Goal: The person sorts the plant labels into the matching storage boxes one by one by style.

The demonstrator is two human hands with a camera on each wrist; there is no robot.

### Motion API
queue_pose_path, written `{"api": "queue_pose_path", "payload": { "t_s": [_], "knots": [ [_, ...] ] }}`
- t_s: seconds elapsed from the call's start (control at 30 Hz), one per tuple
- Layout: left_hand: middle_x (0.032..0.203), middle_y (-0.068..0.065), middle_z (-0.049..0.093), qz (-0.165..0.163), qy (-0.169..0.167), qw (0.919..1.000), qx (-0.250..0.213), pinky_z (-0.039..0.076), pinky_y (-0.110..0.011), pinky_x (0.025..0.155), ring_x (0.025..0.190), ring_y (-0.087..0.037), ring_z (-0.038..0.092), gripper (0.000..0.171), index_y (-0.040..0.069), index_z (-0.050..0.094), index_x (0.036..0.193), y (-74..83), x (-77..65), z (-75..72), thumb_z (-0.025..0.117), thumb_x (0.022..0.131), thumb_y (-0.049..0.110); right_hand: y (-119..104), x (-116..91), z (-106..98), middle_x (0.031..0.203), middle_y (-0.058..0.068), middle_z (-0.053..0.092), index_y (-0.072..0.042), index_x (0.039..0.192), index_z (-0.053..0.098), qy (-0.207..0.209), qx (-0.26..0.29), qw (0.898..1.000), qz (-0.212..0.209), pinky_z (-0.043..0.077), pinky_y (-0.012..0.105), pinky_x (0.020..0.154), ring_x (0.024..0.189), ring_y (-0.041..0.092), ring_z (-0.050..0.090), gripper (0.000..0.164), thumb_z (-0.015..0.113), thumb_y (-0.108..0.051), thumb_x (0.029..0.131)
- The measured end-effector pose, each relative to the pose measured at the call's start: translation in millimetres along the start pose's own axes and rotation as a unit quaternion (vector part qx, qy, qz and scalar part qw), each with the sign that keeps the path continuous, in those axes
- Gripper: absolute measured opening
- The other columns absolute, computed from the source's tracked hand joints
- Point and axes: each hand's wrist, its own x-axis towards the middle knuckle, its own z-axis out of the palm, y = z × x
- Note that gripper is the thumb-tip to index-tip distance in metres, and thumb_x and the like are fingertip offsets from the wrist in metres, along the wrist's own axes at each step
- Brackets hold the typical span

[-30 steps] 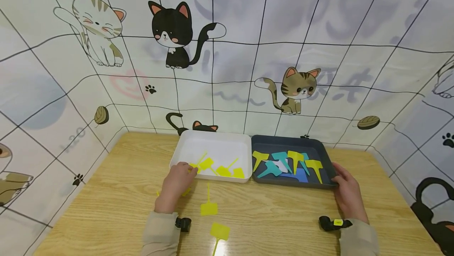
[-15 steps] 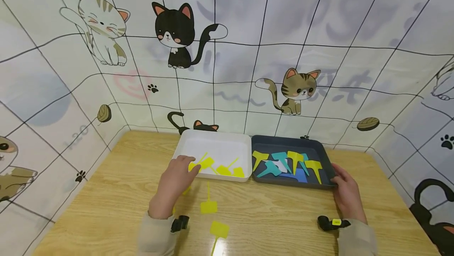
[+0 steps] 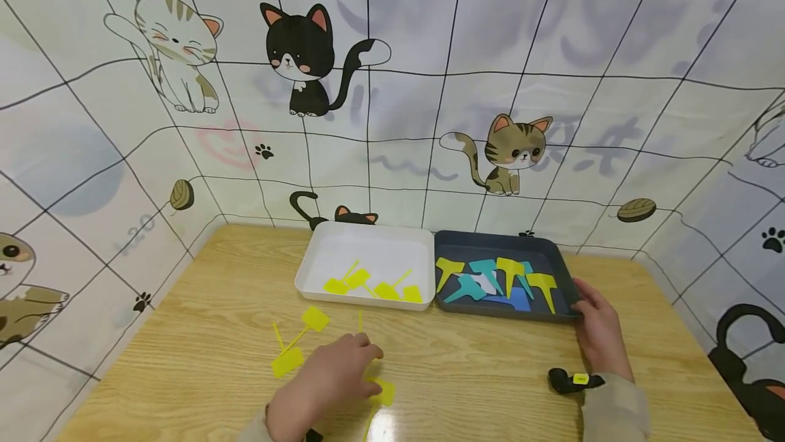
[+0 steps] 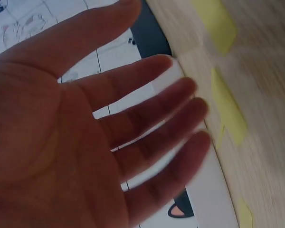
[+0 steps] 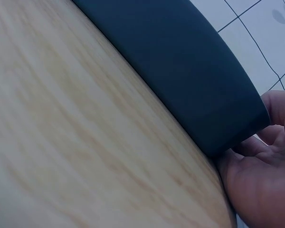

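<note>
My left hand [image 3: 340, 370] hovers over the wood table with its fingers spread, holding nothing; its bare palm [image 4: 61, 142] fills much of the left wrist view. Just below its thumb lies a yellow plant label [image 3: 385, 394], partly covered. Another label's stem [image 3: 360, 321] sticks out beyond the fingers, the rest hidden. My right hand [image 3: 599, 333] grips the near right corner of the dark tray [image 3: 450, 244], thumb at the rim; in the right wrist view the fingers bend around that tray's corner [image 5: 237, 128]. T-shaped plant labels [image 3: 542, 285] in yellow, teal, blue and white lie inside.
Left of the dark tray, touching it, stands a white tray [image 3: 368, 244] with several yellow labels [image 3: 358, 278] near its front wall. Two more yellow labels, one nearer [image 3: 287, 363] and one farther [image 3: 315, 319], lie left on the table. A cat-patterned wall [image 3: 398, 108] closes the back.
My left hand has left the white tray's front left corner and come toward me and right, over the loose labels. The right hand stays at the dark tray.
</note>
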Motion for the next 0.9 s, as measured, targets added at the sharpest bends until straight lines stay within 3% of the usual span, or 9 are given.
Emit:
{"api": "queue_pose_path", "payload": {
  "t_s": [0.2, 0.37, 0.5, 0.63, 0.9],
  "knots": [
    [0.083, 0.005, 0.048, -0.019, -0.021, 0.9981, 0.054, 0.038, -0.029, 0.046, 0.071, -0.014, 0.046, 0.044, 0.018, 0.061, 0.095, 13.7, -1.5, 13.3, 0.069, 0.067, 0.051, 1, 0, 0, 0.145, 0.005, 0.017, -0.012, 0.141, 0.026, -0.005, 0.003, 1.0, -0.004, 0.04, 0.009, 0.079, 0.127, 0.017, 0.021, 0.053, 0.032, 0.001, 0.091],
    [0.082, 0.003, 0.046, -0.033, -0.033, 0.9957, 0.081, 0.04, -0.029, 0.048, 0.07, -0.014, 0.046, 0.046, 0.016, 0.059, 0.097, 22.3, 1.2, 19.8, 0.071, 0.066, 0.048, 1, 1, -2, 0.144, 0.004, 0.018, -0.012, 0.141, 0.027, -0.007, 0.005, 1.0, -0.008, 0.04, 0.008, 0.079, 0.126, 0.016, 0.022, 0.053, 0.033, 0.002, 0.091],
    [0.077, 0.003, 0.045, -0.037, -0.015, 0.9947, 0.094, 0.038, -0.028, 0.044, 0.066, -0.013, 0.045, 0.03, 0.016, 0.058, 0.089, 28.6, 3.0, 25.5, 0.073, 0.068, 0.031, 1, 1, -2, 0.143, 0.004, 0.019, -0.013, 0.141, 0.028, -0.006, 0.009, 1.0, -0.008, 0.04, 0.009, 0.078, 0.126, 0.016, 0.022, 0.052, 0.033, 0.001, 0.091],
    [0.072, 0.002, 0.042, -0.04, 0.003, 0.9937, 0.104, 0.035, -0.029, 0.042, 0.062, -0.014, 0.044, 0.012, 0.015, 0.056, 0.079, 31.5, 3.8, 30.0, 0.066, 0.073, 0.018, 0, 2, -2, 0.142, 0.004, 0.02, -0.013, 0.141, 0.028, -0.005, 0.016, 1.0, -0.005, 0.041, 0.009, 0.077, 0.126, 0.017, 0.022, 0.053, 0.033, 0.003, 0.091],
    [0.073, 0.002, 0.044, -0.023, 0.004, 0.9928, 0.117, 0.035, -0.027, 0.042, 0.062, -0.012, 0.044, 0.006, 0.013, 0.059, 0.08, 30.9, 3.6, 31.2, 0.063, 0.08, 0.017, -1, 1, -2, 0.14, 0.004, 0.023, -0.011, 0.141, 0.027, -0.011, 0.018, 1.0, -0.005, 0.039, 0.011, 0.082, 0.124, 0.015, 0.023, 0.054, 0.035, 0.003, 0.09]
  ]
}}
